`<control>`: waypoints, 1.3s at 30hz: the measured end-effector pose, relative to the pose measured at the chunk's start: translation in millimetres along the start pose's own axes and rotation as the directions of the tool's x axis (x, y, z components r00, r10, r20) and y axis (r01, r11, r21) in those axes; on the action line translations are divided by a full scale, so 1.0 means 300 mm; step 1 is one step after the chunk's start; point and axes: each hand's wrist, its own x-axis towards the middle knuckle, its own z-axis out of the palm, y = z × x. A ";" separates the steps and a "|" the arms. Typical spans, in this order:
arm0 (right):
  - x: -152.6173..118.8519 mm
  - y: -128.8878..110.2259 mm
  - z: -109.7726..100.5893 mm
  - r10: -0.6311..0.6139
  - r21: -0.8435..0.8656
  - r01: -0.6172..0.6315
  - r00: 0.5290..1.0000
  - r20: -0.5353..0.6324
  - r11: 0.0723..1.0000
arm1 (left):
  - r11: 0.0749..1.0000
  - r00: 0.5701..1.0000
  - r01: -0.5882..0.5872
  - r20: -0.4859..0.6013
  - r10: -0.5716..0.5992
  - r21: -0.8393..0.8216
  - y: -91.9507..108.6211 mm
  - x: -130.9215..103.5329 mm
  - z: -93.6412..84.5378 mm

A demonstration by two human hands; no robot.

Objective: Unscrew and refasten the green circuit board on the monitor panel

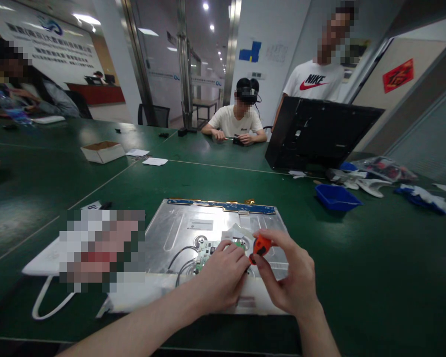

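A: Well, we start at our right hand (295, 282): its thumb and fingers are pinched round the orange handle of a small screwdriver (260, 246), held upright over the metal back panel (178, 225).

B: And our left hand (223, 275)?

A: It rests on the panel just beside the right one, fingers curled loosely onto the small green circuit board (207, 250); we cannot tell whether it grips anything. The screwdriver sits between the two hands, closer to the right fingertips.

B: What escapes us?

A: The screwdriver's tip is hidden behind the left fingers, and the board is partly covered too. Grey wires (180, 258) run out from under the hand. A blurred patch masks whatever lies left of the panel, above a white cable (46, 302) on the green counter (375, 277).

B: Any writing?

A: The panel's white label (199, 224) is too small to read. Farther off, a blue tray (336, 197) and a black monitor shell (319, 134) stand on the counter; a person behind it wears a white shirt (314, 82) printed NIKE.
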 end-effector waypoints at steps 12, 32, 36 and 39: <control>0.005 0.008 0.003 -0.003 -0.027 0.003 1.000 -0.028 1.000 | 1.000 1.000 0.006 -0.015 -0.006 -0.004 0.001 -0.003 0.002; 0.008 0.004 0.003 -0.015 -0.049 0.013 0.999 -0.052 0.999 | 1.000 0.999 0.009 -0.037 -0.009 -0.002 0.004 -0.004 0.005; 0.007 -0.001 -0.002 -0.015 -0.002 0.015 1.000 -0.013 1.000 | 1.000 1.000 0.001 -0.003 -0.001 0.001 0.002 -0.003 -0.001; 0.006 0.000 0.000 0.009 0.070 -0.008 1.000 -0.020 0.998 | 1.000 1.000 0.002 0.004 -0.002 0.005 0.001 -0.001 -0.004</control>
